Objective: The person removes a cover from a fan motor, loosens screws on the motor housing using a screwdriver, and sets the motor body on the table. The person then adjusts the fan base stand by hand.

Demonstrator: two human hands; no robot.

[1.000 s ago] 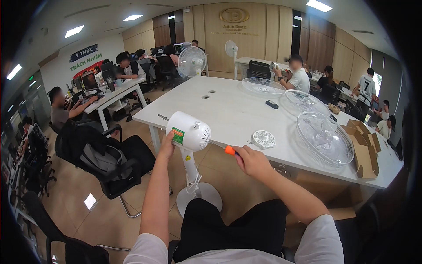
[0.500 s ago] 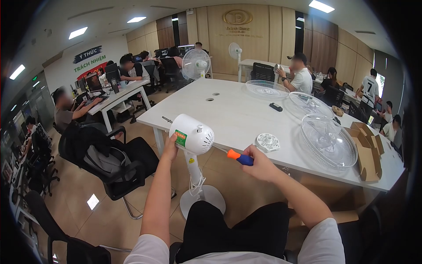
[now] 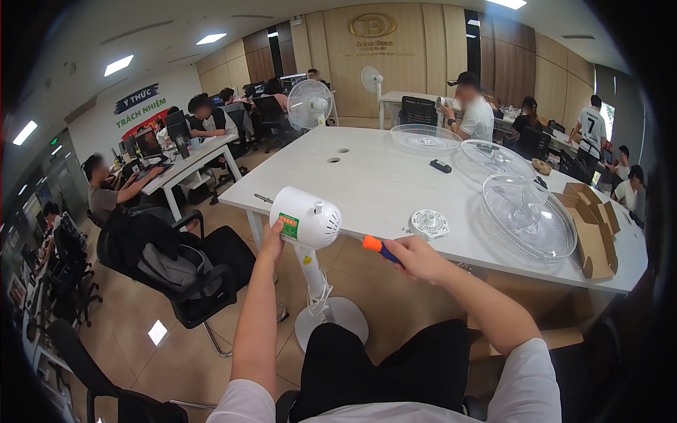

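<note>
A white fan motor housing [image 3: 310,217] sits on top of its stand pole [image 3: 310,273], with a metal shaft pointing to the far left. My left hand [image 3: 272,242] is closed around the housing's left side, by a green label. In my right hand [image 3: 417,259] is a screwdriver [image 3: 382,248] with an orange and blue handle, held roughly level. Its thin tip points at the vented rear of the housing; whether it touches is too small to tell. A white cable hangs in loops on the pole above the round base [image 3: 331,326].
On the white table [image 3: 282,169] lie a round white plastic part [image 3: 429,223], a black object [image 3: 441,166], clear fan guards [image 3: 529,217] and an open cardboard box [image 3: 591,233]. A chair with bags [image 3: 176,261] stands left. Other people sit at desks beyond.
My right hand's grip on the screwdriver has shifted, with the fingers now wrapped farther along the handle. The left hand keeps its hold on the housing. The view has moved slightly.
</note>
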